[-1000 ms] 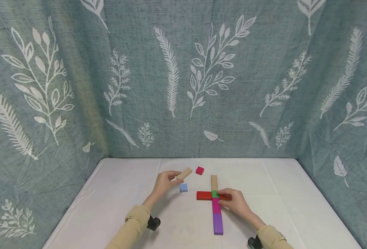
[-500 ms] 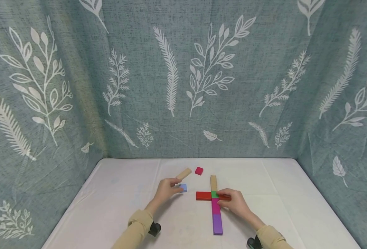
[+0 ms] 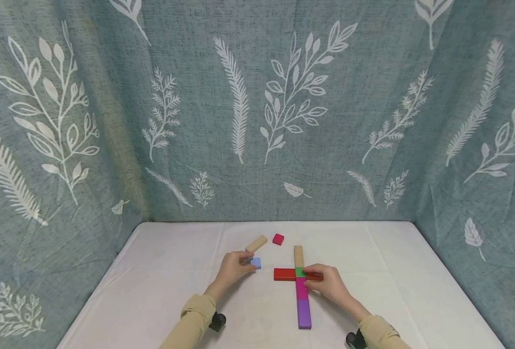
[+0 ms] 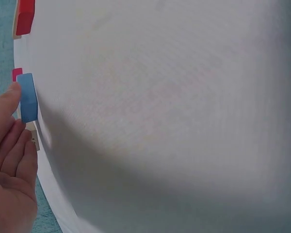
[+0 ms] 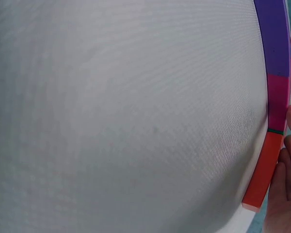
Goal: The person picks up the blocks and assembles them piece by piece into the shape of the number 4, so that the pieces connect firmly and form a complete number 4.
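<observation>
My left hand [image 3: 233, 269] pinches a small blue block [image 3: 256, 263] between thumb and fingers, close over the table. In the left wrist view, the thumb is on one edge of this blue block [image 4: 28, 98] and the fingertips are at its lower end. My right hand [image 3: 329, 283] rests at a cross of flat blocks. Its fingertips touch the small green block [image 3: 299, 273] and its thumb meets the magenta block [image 3: 301, 290]. A purple block [image 3: 304, 315] extends the near end and a tan block [image 3: 298, 256] the far end. Red blocks [image 3: 284, 275] form both side arms, the right one partly hidden.
Beyond the left hand lies a loose tan block [image 3: 256, 243], set diagonally. A small crimson block [image 3: 278, 239] lies to its right. Everything is on a white-covered table [image 3: 152, 286]. A green-grey leaf-print curtain [image 3: 257, 189] encloses the back and sides.
My left hand has come from the loose tan block, nearer and down to the blue block, and now pinches it. My right hand stays at the cross.
</observation>
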Available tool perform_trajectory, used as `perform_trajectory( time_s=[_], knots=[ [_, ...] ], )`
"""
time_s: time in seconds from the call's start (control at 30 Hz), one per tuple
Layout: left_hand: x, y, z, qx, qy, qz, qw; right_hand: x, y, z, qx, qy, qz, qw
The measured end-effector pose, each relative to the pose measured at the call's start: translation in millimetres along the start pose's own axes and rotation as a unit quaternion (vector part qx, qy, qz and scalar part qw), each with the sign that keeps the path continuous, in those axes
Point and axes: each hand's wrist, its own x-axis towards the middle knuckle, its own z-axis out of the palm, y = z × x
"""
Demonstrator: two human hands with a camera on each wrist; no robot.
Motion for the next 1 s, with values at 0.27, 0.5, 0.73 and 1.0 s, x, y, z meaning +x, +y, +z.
perform_trajectory(
  time_s=[0.27, 0.5, 0.73, 1.0],
  knots=[
    [-0.9, 1.2, -1.0, 0.003, 0.003, 0.008, 1.0000, -2.4, -2.1, 1.1, 0.001, 0.003, 0.001, 1.0000],
    [-3.5, 2.0, -1.8, 0.016, -0.012, 0.002, 0.9998, -5.0, -2.4, 2.4, -0.007, 0.003, -0.009, 0.9999],
    [-3.7, 1.7, -0.5, 0.029, -0.014, -0.003, 0.9995, -4.6, -3.6, 2.0, -0.003, 0.002, -0.006, 1.0000],
    [-3.3, -1.0, 1.4, 0.037, -0.010, -0.001, 0.9993, -4.9, -4.0, 2.2, 0.005, 0.000, 0.007, 1.0000]
  ],
)
